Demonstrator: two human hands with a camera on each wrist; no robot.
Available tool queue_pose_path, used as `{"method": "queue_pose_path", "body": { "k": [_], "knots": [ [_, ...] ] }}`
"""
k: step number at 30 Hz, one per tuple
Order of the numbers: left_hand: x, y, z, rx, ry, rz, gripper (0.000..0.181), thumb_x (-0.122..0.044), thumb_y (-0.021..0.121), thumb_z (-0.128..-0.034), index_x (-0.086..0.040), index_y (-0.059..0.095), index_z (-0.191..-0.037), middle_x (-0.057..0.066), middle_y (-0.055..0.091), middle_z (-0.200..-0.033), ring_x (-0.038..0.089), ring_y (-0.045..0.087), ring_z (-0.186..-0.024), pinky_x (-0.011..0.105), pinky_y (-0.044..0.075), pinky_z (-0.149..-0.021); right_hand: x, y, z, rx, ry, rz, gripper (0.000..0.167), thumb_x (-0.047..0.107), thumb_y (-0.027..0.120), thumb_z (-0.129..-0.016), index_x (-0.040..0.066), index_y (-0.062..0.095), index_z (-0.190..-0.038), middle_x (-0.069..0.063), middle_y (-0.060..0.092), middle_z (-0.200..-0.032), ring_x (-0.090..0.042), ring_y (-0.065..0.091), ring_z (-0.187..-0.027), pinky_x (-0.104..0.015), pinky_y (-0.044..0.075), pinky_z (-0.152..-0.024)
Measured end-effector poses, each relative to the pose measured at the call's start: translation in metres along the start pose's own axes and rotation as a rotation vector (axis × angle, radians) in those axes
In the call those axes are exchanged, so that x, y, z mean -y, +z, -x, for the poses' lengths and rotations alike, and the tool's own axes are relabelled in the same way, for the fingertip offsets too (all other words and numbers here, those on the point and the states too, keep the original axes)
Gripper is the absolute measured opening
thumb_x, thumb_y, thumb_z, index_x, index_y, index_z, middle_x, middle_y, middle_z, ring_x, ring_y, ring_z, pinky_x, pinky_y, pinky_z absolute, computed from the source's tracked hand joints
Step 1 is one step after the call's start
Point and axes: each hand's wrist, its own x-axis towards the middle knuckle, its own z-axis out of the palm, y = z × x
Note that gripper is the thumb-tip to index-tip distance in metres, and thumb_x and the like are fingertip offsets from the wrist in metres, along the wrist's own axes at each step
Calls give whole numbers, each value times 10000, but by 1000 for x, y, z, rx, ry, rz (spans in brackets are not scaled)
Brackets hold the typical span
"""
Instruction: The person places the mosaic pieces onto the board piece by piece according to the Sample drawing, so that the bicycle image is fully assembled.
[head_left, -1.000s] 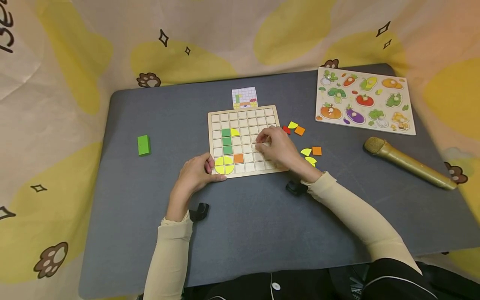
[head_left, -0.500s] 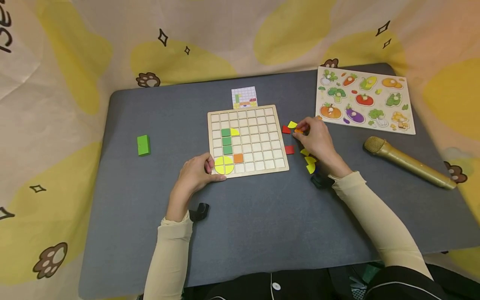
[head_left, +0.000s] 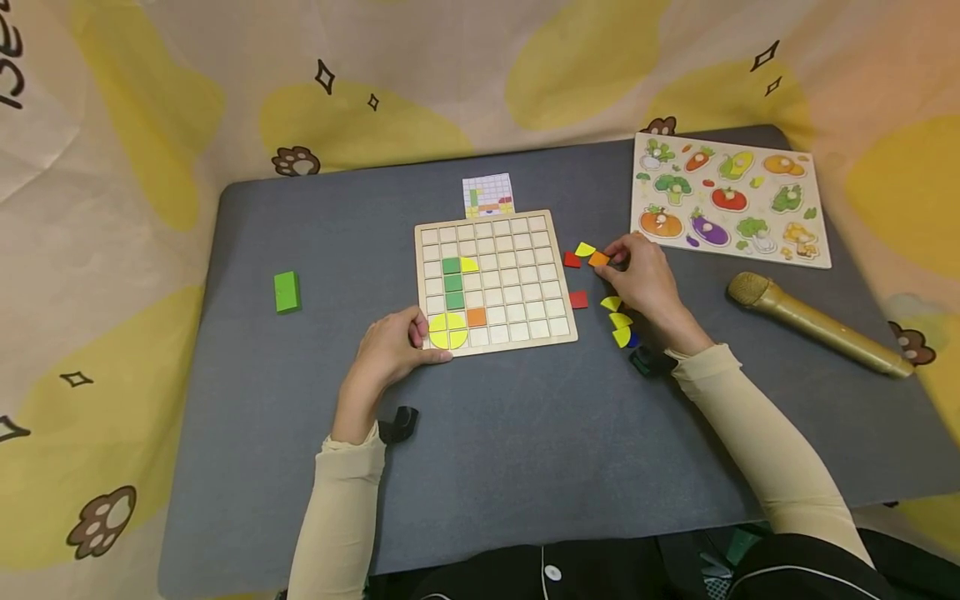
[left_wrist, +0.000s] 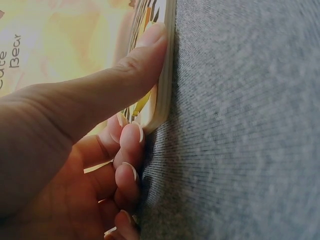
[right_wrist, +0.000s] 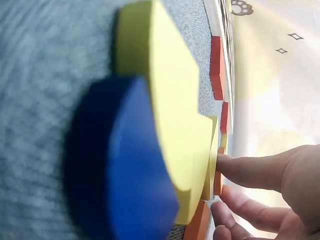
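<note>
The wooden grid board (head_left: 532, 335) holds green squares (head_left: 453, 282), an orange square (head_left: 476, 317) and several yellow quarter-round pieces, four-part circle included, at its near left. My left hand (head_left: 392, 346) grips that near left corner, thumb on the front edge; the left wrist view shows the thumb (left_wrist: 145, 55) over the board's edge (left_wrist: 162, 95). Right of the board, my right hand (head_left: 645, 279) pinches a loose orange square (head_left: 597, 259) on the table. In the right wrist view its thumb (right_wrist: 260, 170) touches an orange piece (right_wrist: 218, 183). A small pattern card (head_left: 488, 194) lies behind the board.
Red pieces (head_left: 578, 300), yellow pieces (head_left: 619, 320) and a blue piece (head_left: 633, 340) lie between board and right forearm. Farther right are a vegetable puzzle board (head_left: 731, 200) and a gold microphone (head_left: 821, 325). A green block (head_left: 287, 292) stands at the left.
My right hand has moved from over the board rightward to the loose pieces and taken hold of an orange square. The left hand has stayed at the board's corner.
</note>
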Motion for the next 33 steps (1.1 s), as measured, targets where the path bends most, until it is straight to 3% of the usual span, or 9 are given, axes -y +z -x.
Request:
{"method": "queue_pose_path", "body": {
  "k": [4,10,17,23,29,33],
  "knots": [
    [-1,0,0,-1,0,3,509,-340,972,-770,-116,547,-935,33,519,-801,220,464,-747,347,313,-702,2,0,1,2,1,-7,290,140,763,-973,-31,658,-1182,-213,611,-1097,-360,552,-975,-430,415,-822],
    [-2,0,1,-2,-3,6,514,-333,976,-765,-112,543,-932,35,514,-801,222,460,-755,347,308,-711,12,3,5,-43,-31,-68,145,120,738,-992,8,681,-1064,-197,668,-965,-313,579,-793,-355,424,-663],
    [-2,-1,1,3,-1,2,509,-331,972,-770,-109,542,-929,36,515,-797,223,462,-746,345,313,-708,37,17,10,-68,-106,-133,85,113,744,-987,37,710,-1008,-168,695,-904,-277,556,-759,-369,388,-661],
    [-3,-2,1,3,-7,0,508,-332,969,-775,-108,542,-930,35,510,-796,221,457,-743,345,309,-704,63,38,18,45,-199,-188,55,88,737,-976,41,730,-1003,-134,719,-910,-240,548,-770,-341,396,-688],
    [-4,-2,2,5,-11,-2,507,-333,969,-776,-107,542,-934,35,508,-792,220,454,-742,344,305,-701,84,60,27,184,-232,-201,49,102,762,-963,64,737,-979,-93,725,-885,-205,580,-757,-312,422,-687],
    [-4,-2,2,3,-7,0,513,-336,972,-772,-106,543,-933,38,507,-790,220,455,-736,344,308,-698,92,69,31,236,-256,-186,51,109,773,-961,78,733,-969,-73,708,-862,-197,595,-756,-303,443,-696]
  ]
}}
